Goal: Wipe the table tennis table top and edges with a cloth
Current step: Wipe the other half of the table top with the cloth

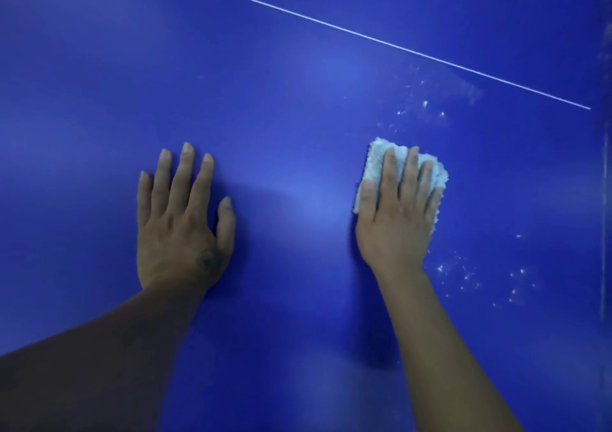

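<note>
Table [281, 84] in blue fills the whole view. At the left, my left hand [180, 219] lies flat on it, palm down, fingers straight and a little spread, holding nothing. A thin white line [364, 34] runs over the surface from the upper left down to the right. Further right, my right hand [395, 213] presses the folded white cloth [376, 157] onto the table, fingers laid straight over it rather than curled round it. The cloth shows past my fingertips and at both sides. White specks [425, 104] lie beyond the cloth, with more of them right of my wrist.
</note>
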`<state>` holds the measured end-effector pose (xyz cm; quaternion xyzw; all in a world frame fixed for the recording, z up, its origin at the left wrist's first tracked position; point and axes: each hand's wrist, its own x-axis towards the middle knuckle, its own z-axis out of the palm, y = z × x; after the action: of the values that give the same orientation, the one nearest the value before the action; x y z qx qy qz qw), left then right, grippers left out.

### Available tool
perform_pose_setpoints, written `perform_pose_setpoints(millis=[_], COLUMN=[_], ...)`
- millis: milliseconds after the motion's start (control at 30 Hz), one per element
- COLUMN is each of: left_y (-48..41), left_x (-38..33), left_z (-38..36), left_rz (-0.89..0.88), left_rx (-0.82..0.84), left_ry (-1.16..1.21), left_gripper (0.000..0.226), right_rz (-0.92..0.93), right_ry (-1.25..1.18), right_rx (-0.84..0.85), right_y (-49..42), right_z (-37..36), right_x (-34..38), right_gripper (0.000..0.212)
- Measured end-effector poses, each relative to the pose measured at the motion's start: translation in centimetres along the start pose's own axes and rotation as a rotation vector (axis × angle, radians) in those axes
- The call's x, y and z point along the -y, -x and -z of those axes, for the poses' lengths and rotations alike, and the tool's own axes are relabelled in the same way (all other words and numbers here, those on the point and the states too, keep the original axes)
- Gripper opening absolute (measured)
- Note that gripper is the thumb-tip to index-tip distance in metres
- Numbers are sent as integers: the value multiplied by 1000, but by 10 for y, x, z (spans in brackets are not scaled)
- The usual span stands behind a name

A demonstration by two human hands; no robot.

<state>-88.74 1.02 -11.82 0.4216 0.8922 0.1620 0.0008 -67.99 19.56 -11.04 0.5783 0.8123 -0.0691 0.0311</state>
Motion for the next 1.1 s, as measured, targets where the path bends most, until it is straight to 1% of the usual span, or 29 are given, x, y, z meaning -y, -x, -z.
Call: perform_pose_setpoints(millis=[67,133,200,267,333,433,533,600,667,733,833,900,967,1000,1100], left_y=[1,2,2,2,1,0,0,0,-1,-1,0,0,0,1,2], left_x=[1,4,5,5,5,3,1,1,1,1,1,2,2,2,3], left_z=[-2,-6,-9,-11,-10,-8,-5,-4,-4,-3,-3,-3,-3,-4,-4], left_rz=[-2,-15,-32,-30,-21,-12,-6,-7,-6,-8,-9,-11,-14,-15,-25], left_rx=[2,-28,-65,-69,-54,-41,-18,-1,17,38,58,62,64,63,57], left_ry=[8,25,36,31,29,22,16,7,-7,-21,-42,-44,-42,-45,-44], left_gripper=[62,61,61,62,63,64,65,66,66,67,67,68,68,68,68], right_rz=[43,127,206,239,217,91,-60,-95,-56,48,200,247,238,205,46], right_ry=[18,4,-16,-32,-29,-20,-45,-41,-14,4,-19,-34,-42,-42,-37], right_rx=[9,-1,-21,-17,1,30,46,56,57,52,64,64,57,51,47], right_y=[-4,-16,-35,-63,-93,-120,-113,-99,-91,-94,-112,-128,-146,-156,-173], right_z=[-2,-5,-5,-2,3,12,19,20,16,13,11,11,15,17,25], right_x=[24,56,84,97,90,53,17,10,19,37,65,70,60,49,4], right_gripper=[65,65,65,66,64,63,63,63,64,63,63,63,63,63,63])
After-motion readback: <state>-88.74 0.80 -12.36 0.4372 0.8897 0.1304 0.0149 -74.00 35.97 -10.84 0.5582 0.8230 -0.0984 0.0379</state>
